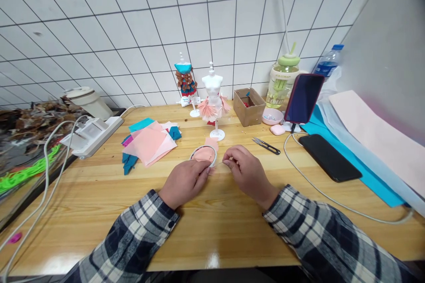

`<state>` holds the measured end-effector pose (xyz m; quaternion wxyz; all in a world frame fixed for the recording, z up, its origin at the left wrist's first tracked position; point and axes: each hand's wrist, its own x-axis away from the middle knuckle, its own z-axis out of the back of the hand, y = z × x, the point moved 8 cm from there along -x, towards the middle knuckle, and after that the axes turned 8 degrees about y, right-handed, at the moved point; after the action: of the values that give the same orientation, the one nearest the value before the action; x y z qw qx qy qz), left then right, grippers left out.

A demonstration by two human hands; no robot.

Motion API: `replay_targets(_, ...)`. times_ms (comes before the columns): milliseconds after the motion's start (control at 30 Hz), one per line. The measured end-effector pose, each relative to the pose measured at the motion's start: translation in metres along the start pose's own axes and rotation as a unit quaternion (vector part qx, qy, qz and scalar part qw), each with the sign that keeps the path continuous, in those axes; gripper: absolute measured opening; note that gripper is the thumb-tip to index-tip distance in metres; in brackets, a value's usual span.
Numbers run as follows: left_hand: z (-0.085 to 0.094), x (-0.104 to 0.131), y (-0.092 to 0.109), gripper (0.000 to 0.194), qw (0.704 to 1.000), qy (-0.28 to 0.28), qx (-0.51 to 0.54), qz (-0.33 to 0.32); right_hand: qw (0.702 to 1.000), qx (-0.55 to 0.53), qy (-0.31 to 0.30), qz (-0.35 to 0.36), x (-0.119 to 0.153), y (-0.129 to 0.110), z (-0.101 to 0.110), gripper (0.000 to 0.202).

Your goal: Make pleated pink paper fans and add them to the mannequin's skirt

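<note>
A small round embroidery hoop [216, 155] with peach fabric [203, 154] in it is gripped at its near edge by my left hand [186, 181]. Just to its right, my right hand [247, 172] is closed in a pinch. Something thin, perhaps a needle or thread, shows at those fingertips, too fine to name. Beyond the hoop stands a white mini dress form [212, 84] wearing a ruffled peach skirt [209, 109]. Thread snips [266, 145] lie on the table to the right of my right hand.
Peach, blue and pink fabric pieces [146, 143] lie left. At the back are a second dressed form [186, 80], a cardboard box [249, 107], a pink bowl [272, 116] and a green-lidded bottle [282, 82]. A propped phone [304, 98], black phone [330, 157] and cable occupy the right; a power strip [99, 137] is left.
</note>
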<state>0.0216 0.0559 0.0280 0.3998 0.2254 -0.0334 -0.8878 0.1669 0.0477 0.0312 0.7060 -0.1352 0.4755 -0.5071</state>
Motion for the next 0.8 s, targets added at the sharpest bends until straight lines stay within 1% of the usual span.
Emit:
replay_targets(100,0.001,-0.001,-0.003,0.029,1.000,-0.006,-0.015,0.017,1.000,0.010,-0.001,0.009,0.002,-0.005,-0.002,0.010)
replay_targets(233,0.002,-0.001,-0.009,0.030,0.997,0.005,-0.007,0.072,0.999,0.014,-0.016,0.036,0.005,-0.014,-0.007,0.013)
replay_targets(333,0.001,0.000,-0.013,0.031,0.993,0.015,0.038,0.110,0.999,0.007,-0.018,0.051,0.007,-0.018,-0.010,0.013)
replay_targets(433,-0.003,0.000,-0.016,0.035,0.987,0.014,0.092,0.130,0.998,0.007,-0.015,0.056,0.007,-0.019,-0.012,0.014)
replay_targets(533,-0.004,-0.001,-0.019,0.035,0.985,0.017,0.108,0.133,0.998,0.006,-0.012,0.056,0.008,-0.018,-0.012,0.014)
replay_targets(700,0.001,-0.002,-0.014,0.033,0.994,0.027,0.028,0.102,0.998,-0.003,0.003,0.062,0.007,-0.019,-0.010,0.015)
replay_targets(800,0.001,-0.002,-0.012,0.033,0.991,0.029,0.060,0.118,0.998,-0.011,0.008,0.061,0.007,-0.020,-0.011,0.014)
